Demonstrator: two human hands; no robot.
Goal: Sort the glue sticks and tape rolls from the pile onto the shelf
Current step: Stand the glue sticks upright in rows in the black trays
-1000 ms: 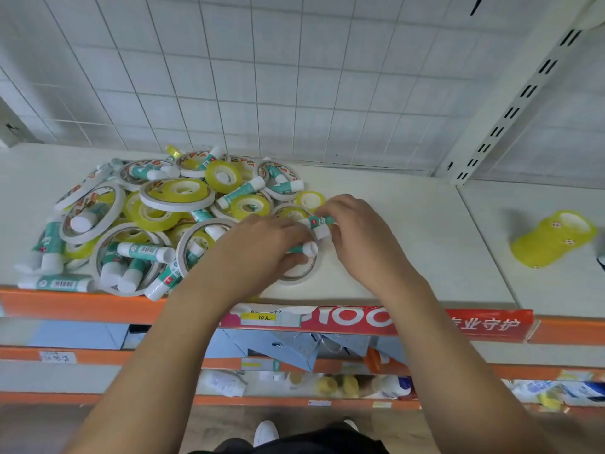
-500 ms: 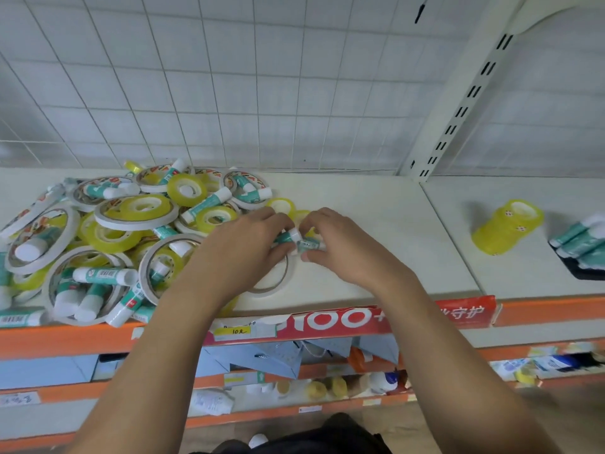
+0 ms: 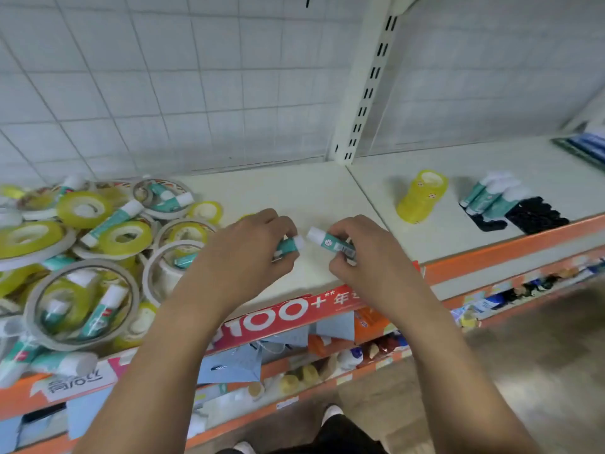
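Shelf (image 3: 304, 194): cream board with an orange front edge. A wire-grid back panel (image 3: 196, 93) stands behind it, and a slotted upright (image 3: 368, 80) splits it into two bays.
Pile (image 3: 98, 244): heaped in the left bay. It holds yellow tape rolls, wide white-rimmed rolls and teal glue sticks with white caps, all tangled; some sticks lie inside the rings.
Left hand (image 3: 248, 253): over the front of the left bay, just right of the pile. The grip is clamped round the left glue stick, fingers curled over its barrel.
Left glue stick (image 3: 290, 245): mostly hidden in the fist. A teal end and the white cap poke out, pointing right.
Right hand (image 3: 366, 257): beside the left hand, near the bay divide. The grip is clamped on the right glue stick, pinched between thumb and fingers.
Right glue stick (image 3: 329, 241): cap points left and slightly up, toward the other cap. The caps are near each other but apart. A barcode label shows on the barrel.
Tape stack (image 3: 421, 196): in the right bay, a column of yellow rolls well apart from the pile.
Sorted sticks (image 3: 491, 194): right of the tape stack, several lying side by side with caps toward the back, touching a black tray (image 3: 533, 216).
Red strip (image 3: 281, 314): on the front edge under the wrists, reading "100+".
Lower shelves (image 3: 327, 362): blurred goods, not identifiable.
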